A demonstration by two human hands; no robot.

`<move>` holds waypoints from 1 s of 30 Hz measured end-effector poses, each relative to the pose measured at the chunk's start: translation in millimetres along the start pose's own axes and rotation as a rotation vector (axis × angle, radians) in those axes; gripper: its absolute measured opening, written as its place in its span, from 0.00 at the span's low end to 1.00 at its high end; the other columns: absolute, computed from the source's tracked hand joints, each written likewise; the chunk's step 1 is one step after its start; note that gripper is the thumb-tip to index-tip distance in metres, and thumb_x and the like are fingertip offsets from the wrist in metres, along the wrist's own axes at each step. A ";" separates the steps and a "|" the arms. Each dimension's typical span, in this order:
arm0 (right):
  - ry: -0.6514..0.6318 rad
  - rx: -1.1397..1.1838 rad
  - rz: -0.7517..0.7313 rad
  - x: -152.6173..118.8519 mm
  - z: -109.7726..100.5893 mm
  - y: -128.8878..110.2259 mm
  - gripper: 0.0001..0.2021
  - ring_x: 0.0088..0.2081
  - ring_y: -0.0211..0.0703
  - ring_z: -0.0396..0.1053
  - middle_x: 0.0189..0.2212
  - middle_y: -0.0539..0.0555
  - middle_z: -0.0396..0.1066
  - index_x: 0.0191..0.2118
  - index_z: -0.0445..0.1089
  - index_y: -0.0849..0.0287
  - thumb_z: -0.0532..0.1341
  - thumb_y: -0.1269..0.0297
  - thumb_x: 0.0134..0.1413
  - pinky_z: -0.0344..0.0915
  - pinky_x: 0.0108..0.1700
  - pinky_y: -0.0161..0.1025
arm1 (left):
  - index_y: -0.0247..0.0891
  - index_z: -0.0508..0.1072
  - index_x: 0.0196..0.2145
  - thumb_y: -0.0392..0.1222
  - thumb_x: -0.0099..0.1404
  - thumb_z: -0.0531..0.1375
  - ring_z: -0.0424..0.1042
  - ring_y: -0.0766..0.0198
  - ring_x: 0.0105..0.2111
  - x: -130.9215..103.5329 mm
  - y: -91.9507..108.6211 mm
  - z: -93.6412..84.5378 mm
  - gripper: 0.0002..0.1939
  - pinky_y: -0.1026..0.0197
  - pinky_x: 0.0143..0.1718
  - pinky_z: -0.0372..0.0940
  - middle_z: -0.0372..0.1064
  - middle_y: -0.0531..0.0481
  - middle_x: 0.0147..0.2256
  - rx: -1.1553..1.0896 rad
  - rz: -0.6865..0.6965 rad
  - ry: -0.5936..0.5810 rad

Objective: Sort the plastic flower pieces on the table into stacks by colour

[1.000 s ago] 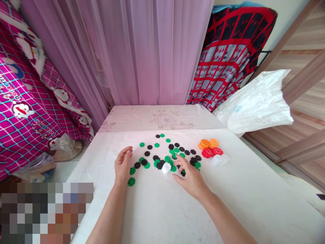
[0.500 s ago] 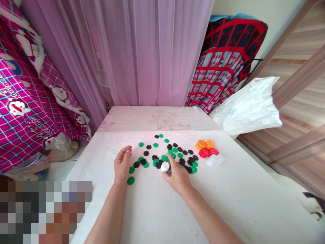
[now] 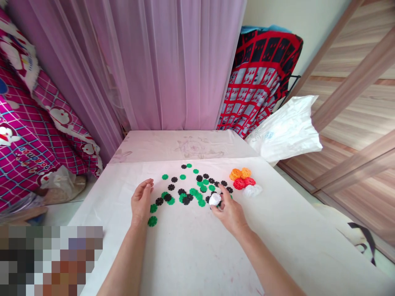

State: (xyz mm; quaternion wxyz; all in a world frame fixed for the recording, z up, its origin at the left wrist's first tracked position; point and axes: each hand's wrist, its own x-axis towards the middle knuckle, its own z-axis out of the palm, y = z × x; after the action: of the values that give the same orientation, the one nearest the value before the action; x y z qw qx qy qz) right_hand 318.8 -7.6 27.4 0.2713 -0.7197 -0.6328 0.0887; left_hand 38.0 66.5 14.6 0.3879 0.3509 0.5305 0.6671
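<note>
My right hand (image 3: 230, 211) holds a small stack of white discs (image 3: 215, 200) between thumb and fingers, over the right part of the scattered pieces. My left hand (image 3: 142, 202) rests at the left of the pieces, its fingers curled with the thumb against them; whether it holds something small is hidden. Green notched discs (image 3: 152, 221) and black notched discs (image 3: 171, 187) lie spread between and beyond the hands. To the right are orange pieces (image 3: 236, 174), red pieces (image 3: 239, 183) and white pieces (image 3: 253, 190) in small clusters.
A white cloth covers the table (image 3: 191, 255). Beyond its far edge hangs a pink curtain (image 3: 173, 65). A white plastic bag (image 3: 286, 129) stands at the back right, near a red patterned cloth (image 3: 256, 78). Pink checked fabric (image 3: 40, 123) hangs at the left.
My right hand has moved right over the pieces with the white stack, uncovering green discs. My left hand keeps its pose beside the discs. The whole view has shifted slightly.
</note>
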 end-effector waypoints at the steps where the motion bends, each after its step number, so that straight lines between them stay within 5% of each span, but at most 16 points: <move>1: 0.017 -0.029 0.036 0.8 -5.5 9.3 0.33 0.25 0.41 0.70 0.27 0.48 0.73 0.62 0.58 0.56 0.60 0.61 0.48 0.62 0.30 0.36 | 0.40 0.76 0.38 0.52 0.57 0.63 0.73 0.58 0.45 -0.1 0.3 -0.1 0.16 0.49 0.53 0.66 0.75 0.45 0.45 -0.001 0.001 -0.001; 10: 0.154 -0.240 0.200 -7.5 -26.3 72.5 0.27 0.32 0.46 0.74 0.38 0.56 0.77 0.59 0.58 0.57 0.59 0.58 0.52 0.62 0.32 0.38 | 0.40 0.77 0.38 0.51 0.56 0.63 0.73 0.58 0.45 1.4 -1.3 -0.5 0.15 0.49 0.54 0.65 0.75 0.45 0.45 0.003 0.002 0.007; 25: 0.269 -0.101 0.217 -23.1 -20.6 78.6 0.22 0.32 0.44 0.71 0.40 0.55 0.74 0.51 0.63 0.57 0.57 0.56 0.51 0.66 0.35 0.40 | 0.41 0.77 0.37 0.51 0.56 0.63 0.73 0.58 0.46 -0.5 2.5 -0.6 0.14 0.48 0.54 0.66 0.75 0.46 0.45 0.023 0.015 -0.001; 30: 0.294 -0.118 0.005 -49.3 -19.3 79.3 0.14 0.37 0.46 0.70 0.37 0.58 0.73 0.41 0.72 0.58 0.51 0.62 0.58 0.67 0.42 0.42 | 0.41 0.77 0.37 0.51 0.56 0.64 0.73 0.59 0.45 0.6 0.0 -0.8 0.14 0.47 0.55 0.65 0.75 0.46 0.44 0.014 0.019 0.002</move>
State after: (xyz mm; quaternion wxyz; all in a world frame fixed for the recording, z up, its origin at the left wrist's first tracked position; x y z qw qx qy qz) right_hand 387.3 -64.4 -7.0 0.3181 -0.7411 -0.5888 -0.0542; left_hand 37.0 66.7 14.5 0.3786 0.3581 0.5322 0.6672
